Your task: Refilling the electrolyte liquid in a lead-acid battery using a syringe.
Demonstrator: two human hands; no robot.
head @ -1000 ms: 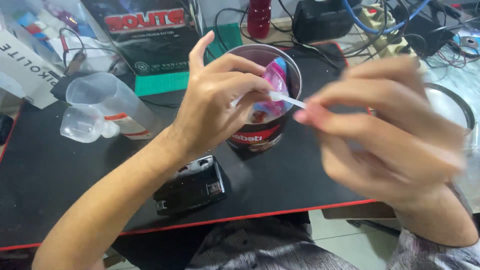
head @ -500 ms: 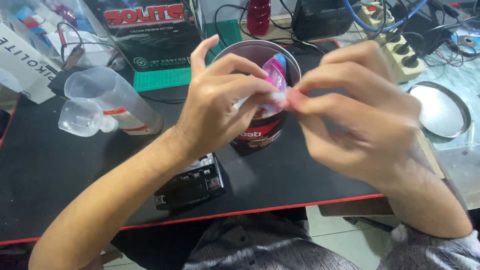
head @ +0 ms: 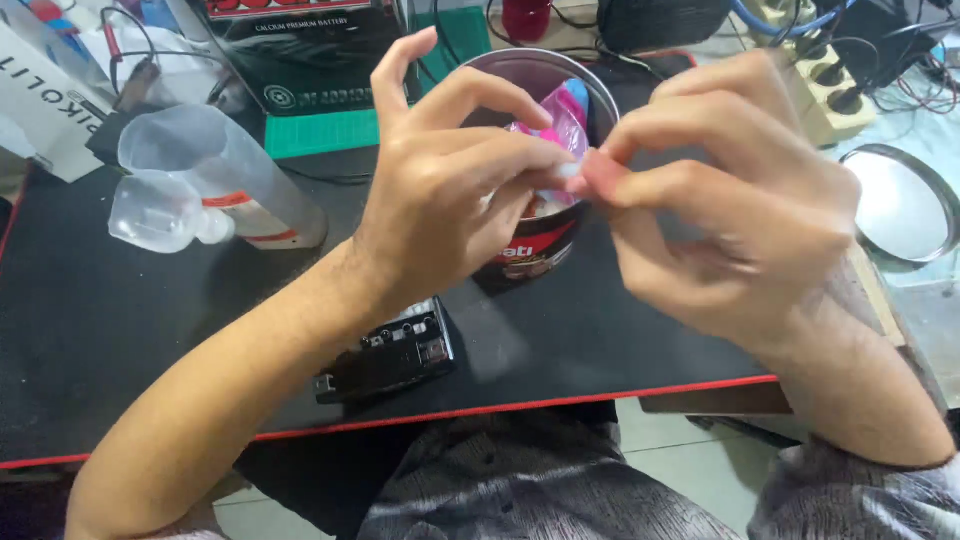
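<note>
My left hand [head: 455, 190] and my right hand [head: 730, 200] meet above a round red-and-black tin [head: 535, 245] on a black desk mat [head: 120, 330]. Between their fingertips they pinch one small white thing [head: 570, 172]; most of it is hidden by the fingers and I cannot tell what it is. A pink and blue packet [head: 565, 115] sticks out of the open tin behind the fingers. A small black electronic part [head: 390, 352] lies on the mat under my left wrist.
A clear plastic bottle [head: 215, 180] lies on its side at the left, next to white boxes [head: 50, 90]. A dark printed box [head: 300, 50] and a green mat [head: 320, 130] sit behind. A round metal lid [head: 900, 205], a power strip [head: 830, 85] and cables are at the right.
My right hand has drawn in to the left and closed up against my left hand. The thin white stick that was visible between them is now almost hidden by the fingertips.
</note>
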